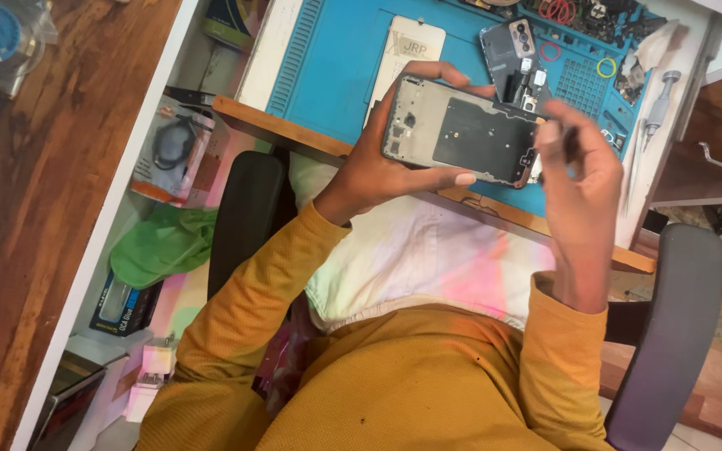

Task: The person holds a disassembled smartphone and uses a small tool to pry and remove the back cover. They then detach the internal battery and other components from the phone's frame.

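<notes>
Grey phone frame (461,129) sits gripped in the left hand (386,167) while the right hand (582,167) pinches a thin tool (568,142) at its edge, so I'd pry gently and keep that frame steady.

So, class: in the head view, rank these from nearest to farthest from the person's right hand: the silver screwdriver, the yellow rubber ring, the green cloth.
1. Yellow rubber ring: on the blue mat, just above the right hand.
2. Silver screwdriver: at the mat's right edge, slightly farther out.
3. Green cloth: far across on the left shelf, beyond the left arm.
</notes>
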A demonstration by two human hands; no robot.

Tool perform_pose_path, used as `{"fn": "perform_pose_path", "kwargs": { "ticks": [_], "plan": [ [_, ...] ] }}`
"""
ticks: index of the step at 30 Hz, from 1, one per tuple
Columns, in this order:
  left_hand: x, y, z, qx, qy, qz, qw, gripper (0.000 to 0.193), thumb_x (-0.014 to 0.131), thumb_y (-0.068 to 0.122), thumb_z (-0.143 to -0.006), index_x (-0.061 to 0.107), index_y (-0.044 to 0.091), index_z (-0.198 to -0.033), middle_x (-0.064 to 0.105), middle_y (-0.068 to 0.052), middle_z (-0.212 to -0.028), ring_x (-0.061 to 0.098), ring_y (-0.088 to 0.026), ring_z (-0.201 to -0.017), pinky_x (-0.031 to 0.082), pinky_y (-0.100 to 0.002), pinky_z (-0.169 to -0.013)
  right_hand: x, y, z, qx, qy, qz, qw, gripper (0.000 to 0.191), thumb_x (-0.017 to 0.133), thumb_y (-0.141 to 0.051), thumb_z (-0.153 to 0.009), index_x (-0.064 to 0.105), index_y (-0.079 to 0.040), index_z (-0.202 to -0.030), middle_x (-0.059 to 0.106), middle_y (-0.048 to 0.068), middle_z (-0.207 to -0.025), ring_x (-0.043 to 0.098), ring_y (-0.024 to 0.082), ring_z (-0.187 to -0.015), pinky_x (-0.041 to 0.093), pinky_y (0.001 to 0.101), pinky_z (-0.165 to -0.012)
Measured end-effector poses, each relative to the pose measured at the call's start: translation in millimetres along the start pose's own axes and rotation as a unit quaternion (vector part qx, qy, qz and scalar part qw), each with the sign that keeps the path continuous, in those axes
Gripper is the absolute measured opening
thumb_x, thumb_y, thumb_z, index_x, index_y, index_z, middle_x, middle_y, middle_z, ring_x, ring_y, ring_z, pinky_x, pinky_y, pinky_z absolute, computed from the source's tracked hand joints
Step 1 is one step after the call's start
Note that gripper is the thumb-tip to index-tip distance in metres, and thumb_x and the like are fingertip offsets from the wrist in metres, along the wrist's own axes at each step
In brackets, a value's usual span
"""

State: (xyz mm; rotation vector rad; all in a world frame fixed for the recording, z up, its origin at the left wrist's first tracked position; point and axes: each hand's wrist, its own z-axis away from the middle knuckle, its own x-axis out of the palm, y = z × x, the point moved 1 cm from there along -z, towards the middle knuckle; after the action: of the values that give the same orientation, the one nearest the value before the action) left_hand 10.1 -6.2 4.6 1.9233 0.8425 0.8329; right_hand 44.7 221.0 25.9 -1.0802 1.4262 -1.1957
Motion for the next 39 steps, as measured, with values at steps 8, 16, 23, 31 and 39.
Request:
{"fn": "perform_pose_path", "kwargs": {
  "ticks": [8, 16, 23, 31, 39],
  "plan": [
    [3, 3, 0, 0.045, 0.048, -0.149, 0.987, 0.115, 0.104, 0.016, -0.077, 0.019, 0.013, -0.155, 0.054, -0.004, -0.143, 0.061, -0.020, -0.132, 0.050, -0.035, -0.116, 31, -36, 3, -0.095, -0.012, 0.056, 0.994, 0.022, 0.063, -0.012, -0.115, 0.068, 0.001, -0.132, 0.075, 0.006, -0.111, 0.070, 0.009, -0.095, 0.053, 0.0217, -0.075],
    [2, -2, 1, 0.024, 0.065, -0.179, 0.981, 0.114, 0.102, 0.020, -0.074, 0.020, 0.015, -0.153, 0.052, -0.006, -0.138, 0.065, -0.018, -0.120, 0.053, -0.034, -0.106, 76, -41, -2, -0.177, -0.066, 0.054, 0.980, 0.017, 0.071, -0.001, -0.105, 0.073, 0.006, -0.121, 0.066, 0.009, -0.111, 0.069, 0.012, -0.097, 0.062, 0.0242, -0.085],
    [1, -8, 5, 0.005, 0.062, -0.161, 0.985, 0.106, 0.098, 0.013, -0.076, 0.024, 0.016, -0.152, 0.059, -0.005, -0.127, 0.064, -0.018, -0.118, 0.053, -0.032, -0.106, 78, -26, -1, -0.161, -0.066, 0.004, 0.985, 0.018, 0.072, 0.004, -0.108, 0.072, 0.007, -0.125, 0.065, 0.009, -0.114, 0.068, 0.011, -0.101, 0.060, 0.0238, -0.087],
    [3, -18, 10, -0.011, 0.061, -0.119, 0.991, 0.086, 0.093, 0.012, -0.080, 0.040, 0.009, -0.147, 0.061, -0.008, -0.129, 0.063, -0.018, -0.124, 0.053, -0.033, -0.109, 79, -26, -2, -0.198, -0.050, 0.064, 0.977, 0.016, 0.073, 0.004, -0.106, 0.073, 0.006, -0.121, 0.067, 0.009, -0.114, 0.070, 0.011, -0.097, 0.063, 0.0232, -0.081],
    [10, -39, 13, -0.006, 0.115, -0.142, 0.983, 0.050, 0.080, 0.010, -0.089, 0.055, 0.002, -0.131, 0.068, -0.008, -0.117, 0.067, -0.016, -0.111, 0.056, -0.031, -0.099, 80, -28, -1, -0.280, 0.008, 0.221, 0.934, 0.016, 0.080, 0.000, -0.098, 0.078, -0.001, -0.114, 0.072, 0.009, -0.100, 0.071, 0.015, -0.082, 0.056, 0.0256, -0.072]
  ]
}}
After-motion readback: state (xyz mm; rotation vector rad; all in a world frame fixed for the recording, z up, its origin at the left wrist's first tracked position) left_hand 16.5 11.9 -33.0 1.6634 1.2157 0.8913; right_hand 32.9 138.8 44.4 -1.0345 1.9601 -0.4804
